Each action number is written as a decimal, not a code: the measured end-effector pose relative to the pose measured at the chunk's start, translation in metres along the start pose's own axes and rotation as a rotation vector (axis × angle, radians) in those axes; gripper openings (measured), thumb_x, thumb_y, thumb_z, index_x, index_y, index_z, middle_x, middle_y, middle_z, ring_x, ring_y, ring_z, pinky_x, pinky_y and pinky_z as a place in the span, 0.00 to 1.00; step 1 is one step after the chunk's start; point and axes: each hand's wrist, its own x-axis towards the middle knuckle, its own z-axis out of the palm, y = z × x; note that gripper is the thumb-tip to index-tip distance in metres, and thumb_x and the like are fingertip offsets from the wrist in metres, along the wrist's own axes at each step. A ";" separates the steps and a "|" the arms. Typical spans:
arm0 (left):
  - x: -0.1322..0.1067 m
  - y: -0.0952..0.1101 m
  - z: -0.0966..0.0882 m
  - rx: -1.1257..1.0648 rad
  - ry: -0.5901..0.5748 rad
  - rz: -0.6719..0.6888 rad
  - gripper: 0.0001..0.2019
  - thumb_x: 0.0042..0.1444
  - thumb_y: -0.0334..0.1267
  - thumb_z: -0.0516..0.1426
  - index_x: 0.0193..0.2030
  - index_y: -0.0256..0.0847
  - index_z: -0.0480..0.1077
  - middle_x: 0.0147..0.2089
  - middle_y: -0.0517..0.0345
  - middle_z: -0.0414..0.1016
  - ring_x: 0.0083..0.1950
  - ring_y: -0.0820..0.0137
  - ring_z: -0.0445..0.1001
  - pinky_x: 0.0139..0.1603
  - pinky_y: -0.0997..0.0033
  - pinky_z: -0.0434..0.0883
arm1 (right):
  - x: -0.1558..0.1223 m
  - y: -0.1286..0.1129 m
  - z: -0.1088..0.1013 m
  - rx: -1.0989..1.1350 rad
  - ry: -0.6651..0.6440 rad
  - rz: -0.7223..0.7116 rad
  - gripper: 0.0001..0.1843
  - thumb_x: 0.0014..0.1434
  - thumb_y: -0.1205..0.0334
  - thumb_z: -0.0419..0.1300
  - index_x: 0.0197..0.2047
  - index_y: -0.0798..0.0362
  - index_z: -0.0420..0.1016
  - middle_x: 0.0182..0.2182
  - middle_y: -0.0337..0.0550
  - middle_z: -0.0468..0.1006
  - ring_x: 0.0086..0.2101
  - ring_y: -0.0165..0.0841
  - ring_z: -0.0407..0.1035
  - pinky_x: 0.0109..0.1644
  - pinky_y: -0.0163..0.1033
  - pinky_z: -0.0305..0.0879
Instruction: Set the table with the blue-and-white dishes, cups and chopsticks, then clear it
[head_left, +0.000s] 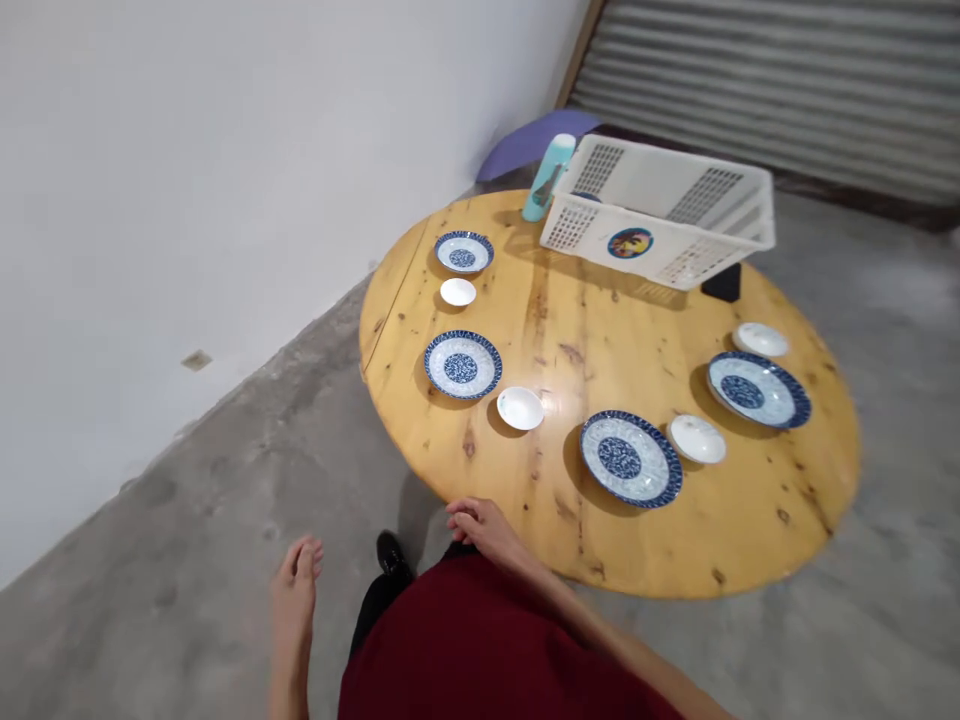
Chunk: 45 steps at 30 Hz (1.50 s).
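Blue-patterned plate [630, 457], nearest right hand [484, 528]: rigid, glazed, likely slippery, breakable; lift by rim; both hands' fingers loosely curled, empty.

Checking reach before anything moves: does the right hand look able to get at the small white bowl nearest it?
Probably yes. The right hand rests at the table edge, with bare wood between it and the small white bowl.

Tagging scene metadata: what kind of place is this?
Probably a bare garage or storage room set up for dining: concrete floor, metal roller shutter, and a round wooden table laid with blue-patterned plates and small white dishes.
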 end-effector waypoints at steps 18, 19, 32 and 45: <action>0.165 0.188 0.175 0.115 -0.581 0.242 0.23 0.50 0.54 0.60 0.42 0.34 0.77 0.42 0.43 0.82 0.42 0.62 0.81 0.41 0.66 0.74 | 0.071 -0.055 -0.006 0.355 0.424 0.045 0.20 0.46 0.50 0.58 0.38 0.53 0.75 0.31 0.47 0.81 0.29 0.38 0.75 0.37 0.43 0.71; 0.173 0.199 0.186 0.114 -0.599 0.237 0.22 0.50 0.53 0.61 0.41 0.34 0.77 0.41 0.43 0.82 0.40 0.63 0.80 0.40 0.67 0.73 | 0.072 -0.059 -0.009 0.362 0.438 0.038 0.20 0.46 0.49 0.58 0.39 0.53 0.75 0.31 0.47 0.81 0.30 0.39 0.75 0.38 0.44 0.71; 0.293 0.374 0.421 0.143 -0.694 0.265 0.13 0.63 0.42 0.56 0.33 0.33 0.70 0.35 0.45 0.78 0.31 0.72 0.76 0.36 0.72 0.71 | 0.061 -0.052 0.004 0.665 0.803 0.315 0.31 0.36 0.38 0.67 0.37 0.53 0.77 0.32 0.52 0.84 0.32 0.44 0.78 0.34 0.43 0.71; 0.340 0.427 0.552 0.317 -0.689 0.304 0.08 0.66 0.35 0.51 0.37 0.34 0.66 0.28 0.57 0.74 0.33 0.73 0.77 0.36 0.72 0.73 | 0.096 -0.098 0.033 0.820 0.989 0.390 0.29 0.41 0.40 0.69 0.38 0.57 0.81 0.33 0.51 0.84 0.33 0.41 0.79 0.37 0.42 0.76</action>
